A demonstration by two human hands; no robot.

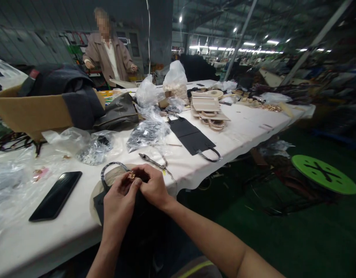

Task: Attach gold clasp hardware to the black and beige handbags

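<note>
Left hand (119, 195) and right hand (153, 185) are held close together at the near edge of the counter (238, 127); a small gold-coloured piece (132, 175) is pinched in the fingers of the left, while the right is curled beside it, and whether anything is grasped by the right cannot be told. Just below, a black item (99, 206) with a looped handle (111, 165) is largely covered by the hands, with a round beige board (93, 189) under it. Just beyond, 1 slim metal tool (150, 160) is laid on the counter. To the left, 1 black phone (56, 197) is seen; farther off, 1 flat black panel (192, 136) is placed near stacked beige pieces (208, 106), and 1 co-worker (108, 58) is seen across the counter
</note>
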